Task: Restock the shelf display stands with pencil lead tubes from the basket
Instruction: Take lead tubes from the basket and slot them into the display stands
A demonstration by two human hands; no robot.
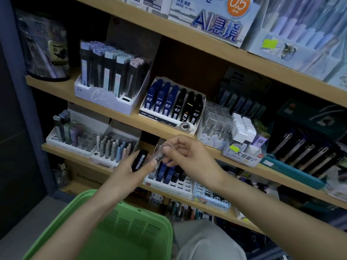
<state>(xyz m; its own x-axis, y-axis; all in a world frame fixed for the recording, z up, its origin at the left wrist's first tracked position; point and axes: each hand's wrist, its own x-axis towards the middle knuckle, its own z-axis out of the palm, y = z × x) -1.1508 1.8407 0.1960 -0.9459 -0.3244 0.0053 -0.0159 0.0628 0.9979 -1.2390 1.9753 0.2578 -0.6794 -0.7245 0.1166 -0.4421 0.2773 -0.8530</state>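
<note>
Left hand [129,168] is closed round a black tube [139,160], white barcode label facing up. Right hand [189,156] pinches a clear tube [161,151] between thumb and fingertips; it's blurred, with something dark at its lower end that's hard to make out. The two tubes are near each other, and I can't tell whether they touch.

Both hands hang over the display stand [174,185] at the front edge of the lower shelf [62,150], hiding its back rows. Blue and black tubes marked HB 0.5 peek out beneath the fingers.

The green basket [120,228] is low and cut off by the bottom edge. The left forearm crosses it, so its contents are hidden.

Left along that shelf stand pastel tubes [112,149]. On the middle shelf [122,114] above, a white stand [159,120] holds blue and black tubes marked 0.3.
</note>
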